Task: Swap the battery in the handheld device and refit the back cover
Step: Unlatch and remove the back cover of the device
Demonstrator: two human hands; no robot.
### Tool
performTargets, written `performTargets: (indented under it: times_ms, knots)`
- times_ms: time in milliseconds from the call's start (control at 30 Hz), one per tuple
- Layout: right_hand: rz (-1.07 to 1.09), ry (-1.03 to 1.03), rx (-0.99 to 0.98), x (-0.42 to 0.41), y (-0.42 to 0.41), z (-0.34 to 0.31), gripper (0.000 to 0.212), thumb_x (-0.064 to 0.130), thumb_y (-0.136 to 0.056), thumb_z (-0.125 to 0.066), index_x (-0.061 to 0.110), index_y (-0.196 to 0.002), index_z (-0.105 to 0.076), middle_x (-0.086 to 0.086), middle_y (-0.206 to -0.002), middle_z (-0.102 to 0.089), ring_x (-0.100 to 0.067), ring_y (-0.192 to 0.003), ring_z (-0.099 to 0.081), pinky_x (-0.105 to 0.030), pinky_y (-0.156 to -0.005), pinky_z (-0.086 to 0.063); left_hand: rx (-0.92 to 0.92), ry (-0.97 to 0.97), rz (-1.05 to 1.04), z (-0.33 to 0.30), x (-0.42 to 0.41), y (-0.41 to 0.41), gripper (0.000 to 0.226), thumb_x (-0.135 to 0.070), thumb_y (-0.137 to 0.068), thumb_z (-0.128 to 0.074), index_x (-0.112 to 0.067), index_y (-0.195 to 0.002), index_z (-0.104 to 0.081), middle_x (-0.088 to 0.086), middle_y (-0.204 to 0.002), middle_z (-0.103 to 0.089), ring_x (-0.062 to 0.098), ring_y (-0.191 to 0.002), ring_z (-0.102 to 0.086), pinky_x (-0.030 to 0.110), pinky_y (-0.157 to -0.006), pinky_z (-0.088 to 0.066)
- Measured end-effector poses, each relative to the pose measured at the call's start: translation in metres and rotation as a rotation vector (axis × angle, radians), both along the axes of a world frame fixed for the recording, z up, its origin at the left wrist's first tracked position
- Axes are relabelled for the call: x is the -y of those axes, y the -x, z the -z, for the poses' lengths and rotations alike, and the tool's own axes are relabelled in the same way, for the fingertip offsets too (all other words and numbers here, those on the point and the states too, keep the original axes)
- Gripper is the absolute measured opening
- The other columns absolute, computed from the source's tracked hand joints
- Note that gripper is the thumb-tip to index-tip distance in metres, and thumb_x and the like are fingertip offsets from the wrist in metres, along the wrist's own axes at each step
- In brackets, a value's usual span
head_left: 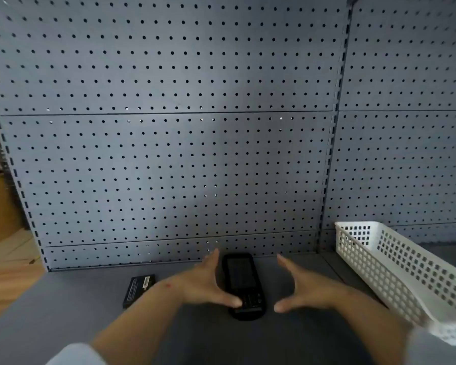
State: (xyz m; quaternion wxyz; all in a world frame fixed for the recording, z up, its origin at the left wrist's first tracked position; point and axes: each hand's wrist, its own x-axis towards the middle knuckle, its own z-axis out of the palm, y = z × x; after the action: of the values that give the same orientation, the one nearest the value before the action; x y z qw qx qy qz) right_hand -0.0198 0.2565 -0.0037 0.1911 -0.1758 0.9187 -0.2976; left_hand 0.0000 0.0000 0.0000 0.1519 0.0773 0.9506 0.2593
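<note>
I see the black oblong handheld device with a dark screen and keypad [242, 284] lying screen-up on the grey bench [63, 325], near its back edge under the grey perforated metal backboard [169, 127]. Its long axis runs from me toward that back edge, keypad end nearest. My left hand [206, 283] flanks its left side, the thumb touching or just over the keypad end; my right hand [303, 288] stands just beside its right side, apart from it. Both grips are spread, holding nothing. The left is nearer. I count one device, one flat black rectangular battery with a white label [139, 290] left of the left hand, and one white plastic lattice basket [406, 272] at the right edge.
</note>
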Motion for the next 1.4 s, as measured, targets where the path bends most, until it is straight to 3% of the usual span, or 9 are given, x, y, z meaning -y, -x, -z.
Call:
performTargets:
  times_ms: [167,267,433,667,867,1067,1167,1300,1400]
  knots:
    - [-0.055,-0.063,0.067,0.01,0.013,0.012,0.143,0.07,-0.033,-0.071,0.026,-0.147,0.004,0.007,-0.158,-0.009,-0.012,-0.144,-0.013,-0.03,-0.118,-0.016,0.044,0.107,0.047,0.008,-0.002,0.0,0.133,-0.055,-0.059,-0.076,-0.016,-0.141,0.022,0.005,-0.157,0.005,0.028,-0.143,0.007,0.038,-0.118,-0.004]
    - [-0.082,-0.092,0.059,0.014,0.021,0.015,0.151,0.077,-0.022,-0.068,0.028,-0.146,0.001,0.007,-0.158,-0.011,-0.016,-0.145,-0.01,-0.037,-0.12,-0.015,-0.013,0.129,0.127,0.005,-0.005,-0.001,0.127,-0.046,-0.063,-0.078,-0.016,-0.142,0.017,0.007,-0.155,-0.008,0.028,-0.143,-0.005,0.038,-0.118,-0.006]
    - [-0.098,-0.122,0.042,0.017,0.032,0.023,0.15,0.081,-0.017,-0.067,0.035,-0.145,-0.004,0.006,-0.158,-0.013,-0.02,-0.146,-0.005,-0.043,-0.12,-0.014,-0.066,0.059,0.177,0.016,-0.002,0.01,0.127,-0.063,-0.039,-0.074,-0.031,-0.141,-0.004,-0.005,-0.146,-0.032,0.018,-0.136,-0.029,0.043,-0.117,-0.018]
    - [-0.119,-0.142,0.072,0.022,0.036,0.016,0.145,0.075,-0.021,-0.07,0.038,-0.145,-0.004,0.003,-0.158,-0.01,-0.02,-0.145,-0.006,-0.041,-0.12,-0.013,-0.037,0.023,0.144,0.016,-0.004,0.015,0.122,-0.05,-0.047,-0.082,-0.032,-0.14,-0.006,-0.007,-0.144,-0.035,0.017,-0.135,-0.028,0.038,-0.116,-0.021]
    - [-0.133,-0.14,0.072,0.028,0.037,0.011,0.122,0.053,-0.051,-0.081,0.037,-0.145,-0.005,-0.001,-0.159,-0.003,-0.019,-0.146,-0.003,-0.038,-0.12,-0.009,-0.013,-0.028,0.155,0.013,-0.004,0.021,0.12,-0.044,-0.048,-0.084,-0.035,-0.139,-0.007,-0.01,-0.142,-0.036,0.01,-0.131,-0.034,0.032,-0.114,-0.027]
    - [-0.131,-0.091,0.103,0.024,0.042,0.013,0.115,0.043,-0.057,-0.082,0.037,-0.145,-0.008,0.004,-0.158,-0.01,-0.014,-0.145,-0.011,-0.036,-0.12,-0.014,-0.014,-0.119,0.159,0.013,-0.007,0.021,0.111,-0.027,-0.055,-0.087,-0.025,-0.14,-0.014,-0.017,-0.129,-0.038,0.001,-0.121,-0.037,0.012,-0.103,-0.027]
    - [-0.127,-0.007,0.114,0.022,0.04,0.008,0.111,0.032,-0.059,-0.084,0.035,-0.145,-0.014,0.009,-0.152,-0.028,-0.011,-0.139,-0.026,-0.032,-0.117,-0.022,-0.049,-0.14,0.154,0.013,-0.009,0.022,0.109,-0.025,-0.055,-0.087,-0.025,-0.139,-0.017,-0.018,-0.125,-0.039,-0.001,-0.117,-0.039,-0.002,-0.089,-0.026]
    - [-0.111,0.111,0.068,0.023,0.035,0.0,0.107,0.028,-0.062,-0.083,0.032,-0.145,-0.016,0.014,-0.146,-0.034,-0.006,-0.134,-0.03,-0.027,-0.114,-0.024,-0.041,-0.139,0.149,0.012,-0.013,0.022,0.112,-0.032,-0.052,-0.087,-0.025,-0.14,-0.017,-0.013,-0.132,-0.041,0.002,-0.121,-0.038,0.011,-0.099,-0.027]
    - [-0.082,0.219,0.019,0.034,0.031,-0.003,0.11,0.038,-0.055,-0.083,0.029,-0.145,-0.02,0.01,-0.151,-0.03,-0.008,-0.137,-0.03,-0.036,-0.117,-0.025,-0.016,-0.187,0.137,0.017,-0.021,0.02,0.125,-0.029,-0.054,-0.086,-0.026,-0.142,0.003,-0.016,-0.132,-0.036,0.003,-0.129,-0.033,0.009,-0.098,-0.025]
